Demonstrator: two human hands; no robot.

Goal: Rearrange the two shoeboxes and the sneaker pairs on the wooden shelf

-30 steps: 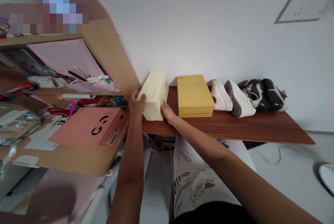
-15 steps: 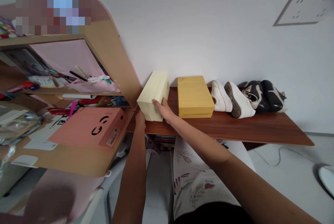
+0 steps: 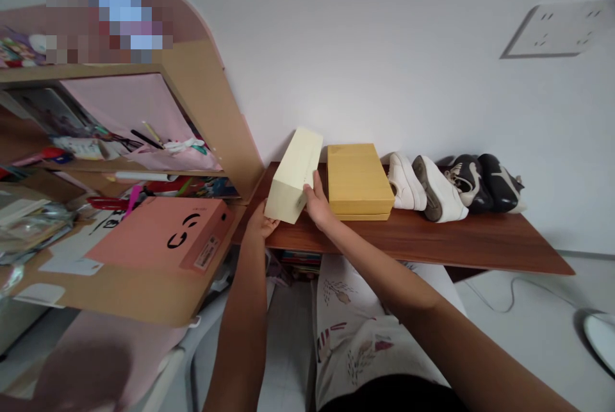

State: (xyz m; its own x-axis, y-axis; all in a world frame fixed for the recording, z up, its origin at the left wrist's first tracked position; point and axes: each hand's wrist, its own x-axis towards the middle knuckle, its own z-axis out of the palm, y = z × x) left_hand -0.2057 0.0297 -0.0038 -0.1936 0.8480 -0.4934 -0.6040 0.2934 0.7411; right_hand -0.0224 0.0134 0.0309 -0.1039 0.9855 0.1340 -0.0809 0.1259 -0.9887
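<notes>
A cream box (image 3: 293,175) is held tilted above the left end of a dark wooden shelf (image 3: 432,239), its right side raised. My left hand (image 3: 262,225) supports the box from underneath at its near corner. My right hand (image 3: 318,202) grips its right side with the fingers wrapped on it. Just to the right lies a yellow box (image 3: 358,180), flat on the shelf.
A pair of white shoes (image 3: 425,184) and a pair of black shoes (image 3: 487,181) stand on the shelf by the wall. At the left a pink box (image 3: 163,236) lies on a cluttered desk under a pink-backed bookcase (image 3: 202,98). A cable runs over the floor at the right.
The cream box has been lifted off the shelf and tipped onto its side. My left hand slid from its left side to underneath it; my right hand moved up along its right side.
</notes>
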